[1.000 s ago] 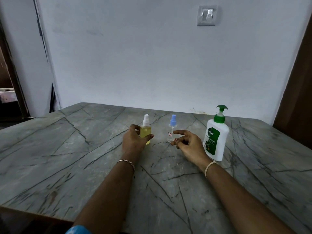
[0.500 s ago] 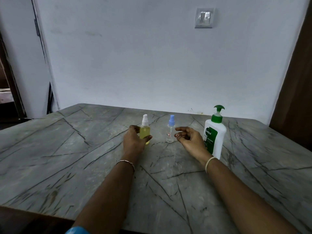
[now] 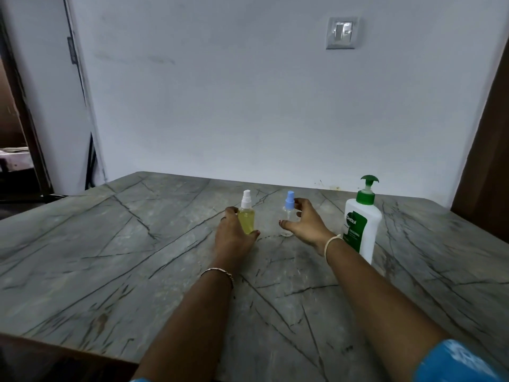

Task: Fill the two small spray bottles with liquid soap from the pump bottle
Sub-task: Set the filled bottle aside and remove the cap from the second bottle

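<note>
Table (image 3: pixel 110 257) edges far — left hand (image 3: pixel 232 235) grips yellow bottle (image 3: pixel 246 220).

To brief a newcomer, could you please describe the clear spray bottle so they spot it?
On the grey table, look left of the white pump bottle. The clear spray bottle stands by the right hand; its cap is blue, whereas the yellow bottle wears white.

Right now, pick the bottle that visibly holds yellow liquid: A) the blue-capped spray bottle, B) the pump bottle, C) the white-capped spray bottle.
C: the white-capped spray bottle, gripped by the left hand, shows yellow liquid through its body. The blue-capped spray bottle looks clear, and the pump bottle is opaque white.
</note>
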Demonstrator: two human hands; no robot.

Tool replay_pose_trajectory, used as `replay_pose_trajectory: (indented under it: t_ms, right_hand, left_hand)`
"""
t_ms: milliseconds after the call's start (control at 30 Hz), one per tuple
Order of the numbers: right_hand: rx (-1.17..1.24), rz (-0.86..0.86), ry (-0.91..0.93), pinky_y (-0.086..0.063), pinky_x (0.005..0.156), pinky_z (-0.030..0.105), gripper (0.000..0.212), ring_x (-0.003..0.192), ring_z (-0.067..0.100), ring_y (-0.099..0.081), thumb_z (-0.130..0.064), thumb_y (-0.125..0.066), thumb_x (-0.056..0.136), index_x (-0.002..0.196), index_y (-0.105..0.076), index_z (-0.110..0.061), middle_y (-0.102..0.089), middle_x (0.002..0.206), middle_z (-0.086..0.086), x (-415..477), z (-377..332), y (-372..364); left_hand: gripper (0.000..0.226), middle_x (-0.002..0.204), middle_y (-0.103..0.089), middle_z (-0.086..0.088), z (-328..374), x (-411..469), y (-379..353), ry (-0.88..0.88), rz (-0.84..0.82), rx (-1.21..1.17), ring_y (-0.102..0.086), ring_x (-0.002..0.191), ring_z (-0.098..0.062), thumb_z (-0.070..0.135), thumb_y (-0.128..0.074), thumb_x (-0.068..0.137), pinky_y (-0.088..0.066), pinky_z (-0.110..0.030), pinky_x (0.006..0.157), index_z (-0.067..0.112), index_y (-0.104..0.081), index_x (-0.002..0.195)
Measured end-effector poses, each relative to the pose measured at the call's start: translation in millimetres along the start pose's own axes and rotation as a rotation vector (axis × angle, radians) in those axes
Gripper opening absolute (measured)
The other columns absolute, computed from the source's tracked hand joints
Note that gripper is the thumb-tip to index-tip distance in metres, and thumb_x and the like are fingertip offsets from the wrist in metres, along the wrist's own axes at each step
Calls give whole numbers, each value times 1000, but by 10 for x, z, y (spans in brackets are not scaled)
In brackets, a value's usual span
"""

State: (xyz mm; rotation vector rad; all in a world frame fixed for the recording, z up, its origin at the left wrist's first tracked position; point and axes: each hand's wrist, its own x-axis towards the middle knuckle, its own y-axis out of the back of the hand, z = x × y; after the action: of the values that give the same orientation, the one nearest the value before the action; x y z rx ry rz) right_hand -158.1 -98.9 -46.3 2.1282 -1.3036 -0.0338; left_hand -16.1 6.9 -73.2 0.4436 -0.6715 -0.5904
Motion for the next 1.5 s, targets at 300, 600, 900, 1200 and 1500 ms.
replay_pose_trajectory:
  t_ms: [300, 600, 900, 1200, 1500]
  right_hand:
    - [0, 166, 24, -42, 78, 29, 29, 90, 20, -57, -21, -57, 94, 119, -52, -8, -60, 108, 6, 73, -46, -154]
    - [35, 172, 56, -45, 80, 28, 27, 90, 14, -57, -27, -63, 90, 114, -57, -16, -60, 101, -4, -150, -43, 103]
    - [93, 206, 84, -48, 79, 26, 25, 88, 12, -62, -29, -72, 82, 103, -65, -16, -66, 97, -2, -361, -22, 162]
    - [102, 230, 112, -53, 72, 24, 19, 80, 7, -64, -29, -75, 80, 95, -67, -20, -68, 87, -6, -483, -1, 140]
    - [-49, 393, 96, -53, 64, 28, 33, 72, 8, -63, -48, -79, 70, 84, -68, -20, -68, 80, -8, -500, -57, 88]
  left_hand:
    - [81, 134, -47, -15, 24, -28, 10, -33, -4, 18, -47, 122, -29, 28, -80, 74, -43, -35, 97, 10, -32, 136]
    - [83, 141, -35, -14, 84, -82, 13, -97, 83, 3, -29, 132, -31, 48, -71, 78, -30, -40, 108, 8, -31, 139]
    - [51, 121, -54, 0, 282, -241, -38, -446, 22, -140, -42, 121, -18, 29, -69, 74, -46, -33, 92, 17, -54, 121]
    - [67, 114, -62, 3, 336, -284, -168, -348, -325, -239, -59, 104, -8, 38, -81, 70, -51, -23, 87, 17, -52, 127]
    - [55, 98, -71, 1, 372, -274, -214, -307, -322, -291, -68, 82, -7, 30, -84, 69, -52, -13, 67, 10, -62, 115]
